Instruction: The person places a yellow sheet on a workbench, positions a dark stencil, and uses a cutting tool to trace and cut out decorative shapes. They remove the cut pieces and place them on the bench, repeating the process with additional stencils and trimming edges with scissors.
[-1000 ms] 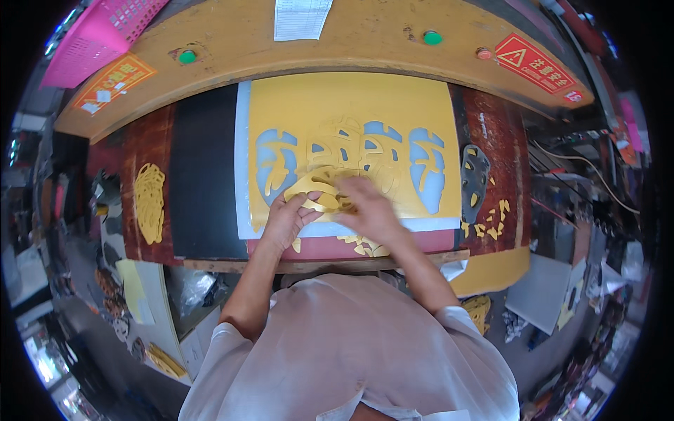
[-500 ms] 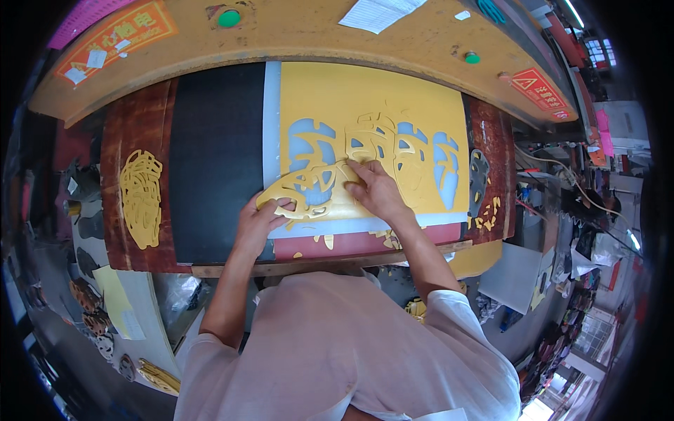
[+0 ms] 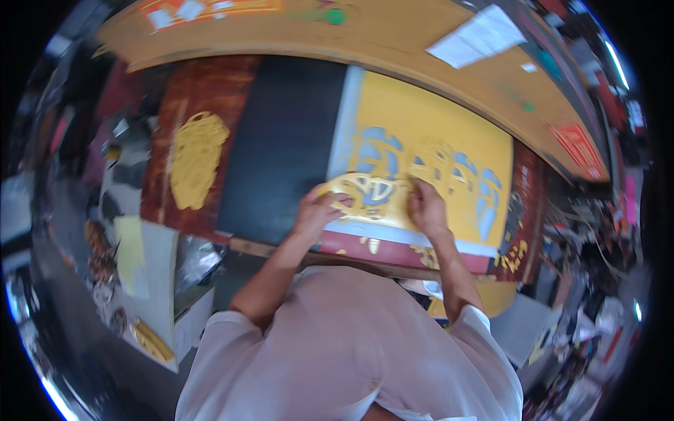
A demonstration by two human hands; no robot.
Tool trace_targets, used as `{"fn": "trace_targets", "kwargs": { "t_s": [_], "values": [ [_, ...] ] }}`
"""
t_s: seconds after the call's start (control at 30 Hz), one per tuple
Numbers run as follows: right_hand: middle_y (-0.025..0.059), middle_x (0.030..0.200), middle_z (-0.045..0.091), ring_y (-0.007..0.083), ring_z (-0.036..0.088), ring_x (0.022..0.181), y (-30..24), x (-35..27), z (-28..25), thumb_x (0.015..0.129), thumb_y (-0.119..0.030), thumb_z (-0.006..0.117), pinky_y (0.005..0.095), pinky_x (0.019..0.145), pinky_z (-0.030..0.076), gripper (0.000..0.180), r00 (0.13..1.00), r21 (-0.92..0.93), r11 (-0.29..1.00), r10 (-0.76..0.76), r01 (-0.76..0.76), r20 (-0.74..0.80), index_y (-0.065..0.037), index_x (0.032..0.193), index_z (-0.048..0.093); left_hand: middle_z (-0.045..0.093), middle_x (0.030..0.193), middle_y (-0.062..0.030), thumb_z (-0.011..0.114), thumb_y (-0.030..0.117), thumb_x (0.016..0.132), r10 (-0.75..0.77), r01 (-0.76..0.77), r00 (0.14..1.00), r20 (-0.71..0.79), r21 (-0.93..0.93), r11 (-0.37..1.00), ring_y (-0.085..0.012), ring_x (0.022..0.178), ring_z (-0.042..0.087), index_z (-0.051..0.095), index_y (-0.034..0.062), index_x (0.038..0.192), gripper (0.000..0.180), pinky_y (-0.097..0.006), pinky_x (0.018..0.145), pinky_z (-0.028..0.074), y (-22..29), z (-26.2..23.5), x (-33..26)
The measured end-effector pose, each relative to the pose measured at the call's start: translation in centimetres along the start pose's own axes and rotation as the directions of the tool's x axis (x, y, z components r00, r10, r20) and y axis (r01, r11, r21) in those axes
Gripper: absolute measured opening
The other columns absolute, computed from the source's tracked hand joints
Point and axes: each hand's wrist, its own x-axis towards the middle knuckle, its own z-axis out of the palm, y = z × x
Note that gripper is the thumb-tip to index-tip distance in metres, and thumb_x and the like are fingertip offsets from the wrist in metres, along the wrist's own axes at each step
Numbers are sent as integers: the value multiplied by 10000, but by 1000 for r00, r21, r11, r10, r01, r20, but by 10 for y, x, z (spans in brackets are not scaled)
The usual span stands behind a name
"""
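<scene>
Between my two hands is a yellow cut-out piece (image 3: 358,208) with several openings, slightly curved and raised over the sheet. My left hand (image 3: 319,210) pinches its left end. My right hand (image 3: 427,208) has its fingers closed on the piece's right end. Beneath lies a yellow sheet (image 3: 435,112) with cut-out gaps, where a pale blue-white board (image 3: 339,151) shows through. More outlines are cut into the sheet to the right of my right hand; motion blurs their detail.
A pile of yellow cut pieces (image 3: 199,161) lies on the worn red-brown surface at left, beside a black panel (image 3: 288,140). An orange-brown machine beam (image 3: 393,42) spans the far side. Yellow scraps (image 3: 516,256) lie at right.
The view has turned, so the bench sits tilted and farther right. The cut-out piece is lifted more from the sheet, and my right hand has moved down to its right end.
</scene>
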Motion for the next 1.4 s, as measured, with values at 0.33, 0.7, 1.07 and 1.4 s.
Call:
{"fn": "trace_targets", "kwargs": {
  "t_s": [0.33, 0.7, 1.07, 1.4],
  "values": [
    [31, 885, 633, 173, 620, 818, 15, 8, -7, 962, -97, 759, 320, 768, 517, 150, 987, 425, 896, 78, -130, 137, -61, 1004, 620, 749, 1228, -156, 550, 134, 1079, 125, -154, 986, 114, 294, 943, -241, 1141, 745, 559, 19, 1417, 357, -371, 952, 606, 22, -3, -12],
    [-31, 1098, 655, 61, 577, 919, -16, -14, -11, 1032, -140, 737, 229, 800, 477, 97, 957, 700, 693, -50, -173, 285, -76, 1081, 683, 732, 1187, -179, 521, 123, 1084, 145, -172, 981, 131, 219, 961, -280, 1111, 756, 579, -31, 1347, 310, -412, 915, 651, 121, 5, -26],
    [16, 975, 739, 96, 667, 776, -1, -78, -48, 1007, -124, 710, 262, 698, 547, 246, 906, 820, 405, 301, -405, 299, -66, 1246, 717, 602, 1471, -205, 448, 148, 1129, 532, -540, 820, -211, 27, 841, -338, 1393, 578, 503, -66, 1483, 417, -464, 1221, 463, 241, -204, -62],
    [68, 960, 766, 152, 674, 800, 27, -151, -71, 1018, -138, 708, 322, 755, 553, 198, 856, 504, 693, 385, -515, 345, -6, 1152, 770, 717, 1145, -193, 643, 265, 1073, 184, -85, 848, -497, 216, 973, -249, 979, 739, 607, -17, 1327, 381, -380, 841, 649, 85, -170, -115]
  ]
}}
